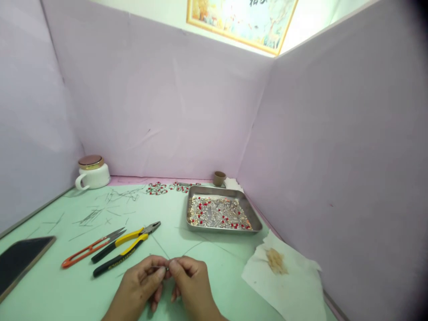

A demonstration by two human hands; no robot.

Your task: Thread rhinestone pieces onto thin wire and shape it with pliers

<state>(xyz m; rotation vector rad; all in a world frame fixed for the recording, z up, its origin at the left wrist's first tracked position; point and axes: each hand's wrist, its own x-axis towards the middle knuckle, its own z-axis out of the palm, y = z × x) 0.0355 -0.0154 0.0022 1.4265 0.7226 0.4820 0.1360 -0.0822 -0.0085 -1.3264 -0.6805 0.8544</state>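
Observation:
My left hand [142, 281] and my right hand [190, 278] meet low in the middle of the green table [60, 294]. Their fingertips pinch together on a thin wire [194, 246] that runs off toward the upper right. A tiny bead may sit between the fingertips, but it is too small to make out. Yellow-and-black pliers [125, 247] lie just left of my left hand, with orange thread snips [92, 248] beside them. A steel tray [255, 222] of small red and pale beads stands beyond my right hand.
A white lidded mug [92, 173] stands far left, a small brown cup [219, 178] at the back. Beaded pieces [157, 188] and cut wires [96, 214] lie scattered behind. A dark phone [20, 261] lies at the left edge, a tissue with tan bits [284, 272] right. Lilac screens wall the table.

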